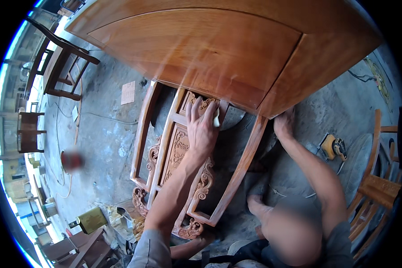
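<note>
A carved wooden frame (176, 147), with scrollwork along its sides, stands below a large smooth wooden panel (201, 44). My left hand (203, 127) lies over the carved upper part of the frame, just below the panel's edge. Between its thumb and fingers shows a small pale pad (216, 119), mostly covered by the hand. My right hand (284, 124) is at the panel's lower right corner, close to the frame's outer post (243, 165). The panel's edge hides its fingers, so their grip does not show.
An orange-yellow power sander (329, 147) lies on the concrete floor to the right, near a wooden chair (379, 190). Dark wooden chairs (60, 67), cables and a red can (72, 161) are at the left. A yellowish metal tin (91, 220) sits lower left. Bare limbs show at the bottom.
</note>
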A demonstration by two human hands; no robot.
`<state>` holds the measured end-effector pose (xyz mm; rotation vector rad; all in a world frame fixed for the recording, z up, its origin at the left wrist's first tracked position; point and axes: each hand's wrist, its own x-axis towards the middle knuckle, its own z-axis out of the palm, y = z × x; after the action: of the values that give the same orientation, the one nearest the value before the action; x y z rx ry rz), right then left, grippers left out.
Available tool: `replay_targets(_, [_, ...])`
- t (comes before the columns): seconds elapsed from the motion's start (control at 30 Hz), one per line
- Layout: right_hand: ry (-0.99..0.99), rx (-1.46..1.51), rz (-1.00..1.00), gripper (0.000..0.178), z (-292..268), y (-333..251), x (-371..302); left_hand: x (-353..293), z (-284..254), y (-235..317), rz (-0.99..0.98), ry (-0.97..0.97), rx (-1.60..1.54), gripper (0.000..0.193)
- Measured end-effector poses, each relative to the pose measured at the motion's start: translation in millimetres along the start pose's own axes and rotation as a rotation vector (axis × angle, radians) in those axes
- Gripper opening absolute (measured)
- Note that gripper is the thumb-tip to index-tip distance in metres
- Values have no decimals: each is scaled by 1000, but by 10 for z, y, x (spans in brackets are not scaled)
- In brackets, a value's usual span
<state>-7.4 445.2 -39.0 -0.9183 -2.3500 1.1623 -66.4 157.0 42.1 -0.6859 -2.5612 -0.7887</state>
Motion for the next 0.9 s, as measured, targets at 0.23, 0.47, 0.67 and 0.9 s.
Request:
replay_targets(0.23, [5, -22, -21, 76, -15, 77, -10, -213, -197, 60, -19, -56, 28, 38])
replay_targets(0.47, [31, -53, -21, 77, 4, 82, 0, -221, -374, -49, 26, -93, -108, 35])
replay_targets(0.67, [5, -5, -30, 77, 41, 142, 41, -97, -383, -160, -304, -200, -341, 31])
replay_targets(0.9, [-37, -57, -60, 77, -8, 131, 13, -35, -234, 50, -66, -69, -88, 30])
